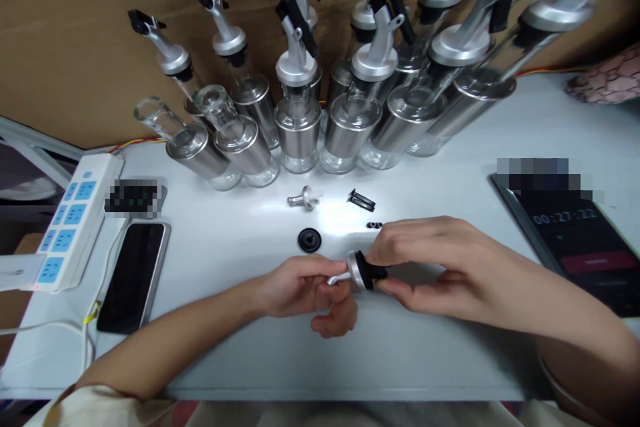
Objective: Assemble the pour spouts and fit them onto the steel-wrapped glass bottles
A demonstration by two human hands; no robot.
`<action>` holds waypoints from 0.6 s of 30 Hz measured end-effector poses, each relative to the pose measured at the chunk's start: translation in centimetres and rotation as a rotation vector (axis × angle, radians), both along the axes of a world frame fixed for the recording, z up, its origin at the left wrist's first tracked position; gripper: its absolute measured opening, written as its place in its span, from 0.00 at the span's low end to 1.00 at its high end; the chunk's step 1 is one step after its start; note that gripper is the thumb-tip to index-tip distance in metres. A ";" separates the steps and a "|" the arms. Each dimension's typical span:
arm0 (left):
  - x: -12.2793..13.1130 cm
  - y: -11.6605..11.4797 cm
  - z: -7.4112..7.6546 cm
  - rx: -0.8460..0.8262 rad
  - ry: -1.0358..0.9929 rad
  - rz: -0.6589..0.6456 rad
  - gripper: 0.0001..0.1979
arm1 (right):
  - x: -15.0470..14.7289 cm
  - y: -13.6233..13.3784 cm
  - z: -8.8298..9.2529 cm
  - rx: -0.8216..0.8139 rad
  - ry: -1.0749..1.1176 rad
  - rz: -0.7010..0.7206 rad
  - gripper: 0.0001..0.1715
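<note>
Between my hands is a metal pourer spout [355, 271] with a black stopper [371, 271]. My left hand [315, 290] pinches its thin silver spout end. The fingers of my right hand [425, 260] grip the black stopper from the other side. Just beyond my left hand lies a round black cap [309, 240]. Farther back on the table are a small metal fitting [306, 199] with a clear part and a black plastic piece [362, 200]. Close to my right fingertips sit several tiny black rings [375, 225].
Several glass bottles with metal bands [299, 133] stand along the back, most topped with pourers; two at the left [239, 143] have bare necks. A power strip [75, 220] and phone [133, 277] lie left. A larger phone [570, 233] showing a timer lies right.
</note>
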State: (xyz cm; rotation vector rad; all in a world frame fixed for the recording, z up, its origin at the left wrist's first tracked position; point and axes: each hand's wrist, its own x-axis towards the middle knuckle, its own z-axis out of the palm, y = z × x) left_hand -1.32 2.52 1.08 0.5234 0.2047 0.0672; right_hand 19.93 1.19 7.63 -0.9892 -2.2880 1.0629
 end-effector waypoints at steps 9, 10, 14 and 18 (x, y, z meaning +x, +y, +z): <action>-0.1 0.1 0.0 -0.074 0.046 -0.075 0.26 | 0.3 0.0 -0.3 0.048 0.026 0.055 0.07; -0.1 0.1 -0.1 -0.083 0.042 -0.077 0.26 | 0.3 0.0 -0.4 0.058 0.033 0.059 0.07; -0.2 0.2 -0.3 -0.100 -0.008 -0.080 0.25 | 0.2 0.2 -0.5 0.086 0.046 0.083 0.07; -0.3 0.2 -0.3 -0.126 -0.045 -0.089 0.23 | 0.2 0.4 -0.6 0.091 0.037 0.087 0.08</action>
